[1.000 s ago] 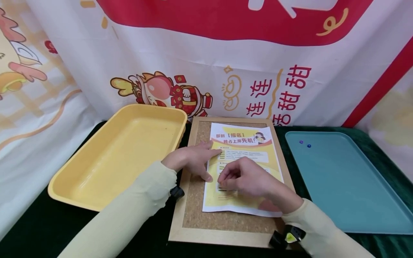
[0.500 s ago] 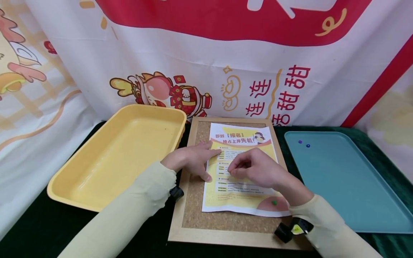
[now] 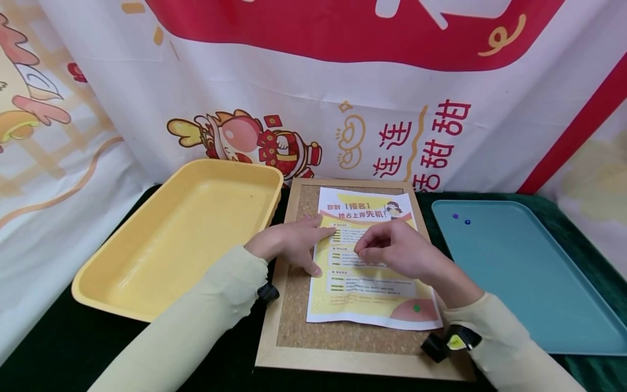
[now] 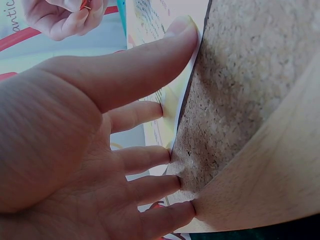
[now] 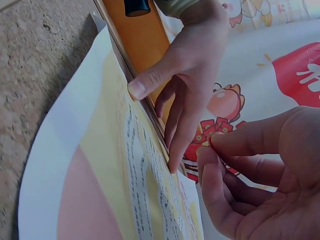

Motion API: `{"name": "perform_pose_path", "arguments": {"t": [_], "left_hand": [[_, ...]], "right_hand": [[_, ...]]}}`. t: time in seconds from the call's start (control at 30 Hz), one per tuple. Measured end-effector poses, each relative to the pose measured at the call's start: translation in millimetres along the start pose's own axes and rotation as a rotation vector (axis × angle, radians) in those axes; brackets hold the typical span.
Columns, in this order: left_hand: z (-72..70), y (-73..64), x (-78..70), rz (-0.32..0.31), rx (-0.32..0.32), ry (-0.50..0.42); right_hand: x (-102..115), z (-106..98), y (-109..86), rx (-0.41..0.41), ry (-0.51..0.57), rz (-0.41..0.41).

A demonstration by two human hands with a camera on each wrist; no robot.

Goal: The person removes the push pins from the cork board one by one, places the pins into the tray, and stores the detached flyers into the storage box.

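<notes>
A yellow and white printed sheet point(image 3: 372, 302) lies on a cork board point(image 3: 294, 332) with a wooden frame. My left hand point(image 3: 296, 244) is spread over the sheet's left edge; its thumb and forefinger rest on the paper, other fingers on the cork and frame. My right hand point(image 3: 401, 249) is raised over the sheet's middle. Between its thumb and forefinger it pinches a small red thumbtack point(image 4: 86, 4), whose metal point shows in the left wrist view. A small green dot point(image 3: 416, 308), perhaps another tack, sits on the sheet's lower right corner.
To the left stands a deep yellow tub point(image 3: 171, 245). A flat blue tray point(image 3: 529, 283) lies to the right, with a small purple piece point(image 3: 455, 216) and a small blue piece point(image 3: 467, 222) near its far left corner. A printed cloth point(image 3: 313, 81) hangs behind.
My right hand has moved away from me and to the right over the sheet, uncovering the green dot. The left hand stays in place.
</notes>
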State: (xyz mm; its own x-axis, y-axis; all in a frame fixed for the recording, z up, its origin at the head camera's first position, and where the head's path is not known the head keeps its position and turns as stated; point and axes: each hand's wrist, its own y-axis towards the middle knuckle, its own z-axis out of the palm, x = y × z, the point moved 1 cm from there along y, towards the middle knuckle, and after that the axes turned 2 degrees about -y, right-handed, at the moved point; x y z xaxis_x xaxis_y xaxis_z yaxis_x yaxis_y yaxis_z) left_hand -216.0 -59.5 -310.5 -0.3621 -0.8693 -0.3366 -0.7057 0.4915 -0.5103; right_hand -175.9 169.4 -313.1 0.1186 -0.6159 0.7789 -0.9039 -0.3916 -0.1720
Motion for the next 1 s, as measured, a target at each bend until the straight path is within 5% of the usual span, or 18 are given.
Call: {"name": "perform_pose_path", "arguments": {"t": [1.0], "left_hand": [[1.6, 0.0, 0.7, 0.002, -0.008, -0.008]], "right_hand": [[-13.7, -22.5, -1.2, -0.115, 0.028, 0.120]]}}
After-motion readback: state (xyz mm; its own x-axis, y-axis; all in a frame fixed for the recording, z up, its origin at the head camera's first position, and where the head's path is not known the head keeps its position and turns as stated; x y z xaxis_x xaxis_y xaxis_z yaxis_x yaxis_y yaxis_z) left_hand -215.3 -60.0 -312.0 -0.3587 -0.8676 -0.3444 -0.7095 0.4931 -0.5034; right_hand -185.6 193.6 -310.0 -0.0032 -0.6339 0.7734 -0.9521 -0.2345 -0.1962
